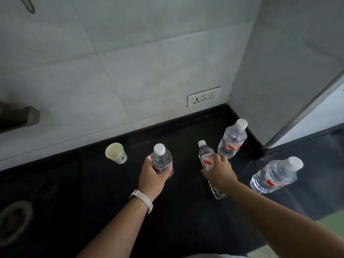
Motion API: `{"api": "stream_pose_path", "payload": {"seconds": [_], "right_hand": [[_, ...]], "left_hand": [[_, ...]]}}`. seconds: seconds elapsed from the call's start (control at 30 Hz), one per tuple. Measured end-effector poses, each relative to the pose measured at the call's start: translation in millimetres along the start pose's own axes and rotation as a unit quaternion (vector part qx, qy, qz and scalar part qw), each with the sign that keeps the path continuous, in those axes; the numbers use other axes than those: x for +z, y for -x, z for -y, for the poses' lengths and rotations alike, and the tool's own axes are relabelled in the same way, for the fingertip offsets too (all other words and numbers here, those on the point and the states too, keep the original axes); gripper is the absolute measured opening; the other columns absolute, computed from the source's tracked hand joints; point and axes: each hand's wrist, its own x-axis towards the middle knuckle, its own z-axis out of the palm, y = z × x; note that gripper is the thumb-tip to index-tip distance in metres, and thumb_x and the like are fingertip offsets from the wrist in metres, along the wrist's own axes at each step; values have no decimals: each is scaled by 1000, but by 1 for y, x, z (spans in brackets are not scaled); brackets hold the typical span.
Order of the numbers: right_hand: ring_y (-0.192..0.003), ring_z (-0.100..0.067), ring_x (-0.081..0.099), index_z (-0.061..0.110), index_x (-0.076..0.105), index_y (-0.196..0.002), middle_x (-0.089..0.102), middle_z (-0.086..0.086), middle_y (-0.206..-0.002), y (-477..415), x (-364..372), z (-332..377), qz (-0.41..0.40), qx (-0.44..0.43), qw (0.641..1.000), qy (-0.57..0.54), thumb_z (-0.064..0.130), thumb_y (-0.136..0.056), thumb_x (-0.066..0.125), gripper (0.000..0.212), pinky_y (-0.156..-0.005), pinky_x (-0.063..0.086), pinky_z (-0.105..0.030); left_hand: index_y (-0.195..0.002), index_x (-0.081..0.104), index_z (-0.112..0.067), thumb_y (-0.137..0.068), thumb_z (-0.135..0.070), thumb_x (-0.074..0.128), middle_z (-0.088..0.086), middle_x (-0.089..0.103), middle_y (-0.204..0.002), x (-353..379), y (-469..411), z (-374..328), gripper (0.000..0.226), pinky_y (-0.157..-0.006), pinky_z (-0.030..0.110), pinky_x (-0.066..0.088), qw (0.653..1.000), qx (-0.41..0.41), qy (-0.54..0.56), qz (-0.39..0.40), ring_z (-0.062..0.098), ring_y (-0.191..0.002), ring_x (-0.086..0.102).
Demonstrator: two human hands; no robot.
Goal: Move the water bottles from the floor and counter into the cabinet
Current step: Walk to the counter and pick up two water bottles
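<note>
Several clear water bottles with white caps and red labels stand on the black counter (93, 192). My left hand (152, 174) is wrapped around a short bottle (162, 159) near the middle. My right hand (218, 170) grips a slim bottle (205, 157) just to the right of it. A larger bottle (232, 140) stands in the back corner, untouched. Another large bottle (275, 175) stands near the counter's right edge. No cabinet is in view.
A white paper cup (116, 153) stands left of my left hand, near the tiled wall. A wall socket (203, 96) sits low on the tiles. A round metal ring (15, 220) lies at the counter's far left. A grey appliance edge (307, 101) rises at right.
</note>
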Motion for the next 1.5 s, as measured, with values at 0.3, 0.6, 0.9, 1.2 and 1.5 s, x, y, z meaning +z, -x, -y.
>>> {"api": "stream_pose_path", "payload": {"seconds": [0.3,0.6,0.9,1.2,1.5], "right_hand": [[-111,-28,59,12,45,-124,55,-6,-121,-27,9,-8,48,108,991,-62,47,-69,77,73,-94,50,-48],[-86,-17,62,21,50,-102,60,4,-98,-10,2,-8,34,76,993,-85,48,-64,74,53,-82,56,-44],[-74,-7,63,30,49,-88,62,12,-84,58,-23,14,-71,-35,983,-169,52,-67,74,40,-74,57,-41],[-85,-5,66,29,53,-105,67,12,-94,114,-51,25,-89,-138,953,-254,39,-71,82,46,-79,58,-39],[-91,-5,66,28,52,-115,67,11,-100,124,-80,13,-18,-213,935,-284,36,-71,84,54,-81,58,-31]], "left_hand": [[-135,48,-29,-75,-21,87,-13,62,-125,8,-13,23,73,-107,44,48,999,-37,2,4,14,-120,60],[-118,57,-34,-74,-23,88,-18,65,-107,3,5,13,55,-94,31,51,999,-25,3,-19,2,-102,62],[-102,59,-42,-73,-26,88,-18,69,-101,-14,52,5,45,-87,27,52,998,41,6,-53,-2,-96,64],[-100,63,-46,-70,-33,90,-17,72,-101,-28,98,-11,42,-84,35,58,985,107,42,-128,1,-94,68],[-96,62,-50,-68,-32,90,-16,71,-99,-11,143,-50,44,-85,37,57,971,86,55,-215,2,-93,67]]}}
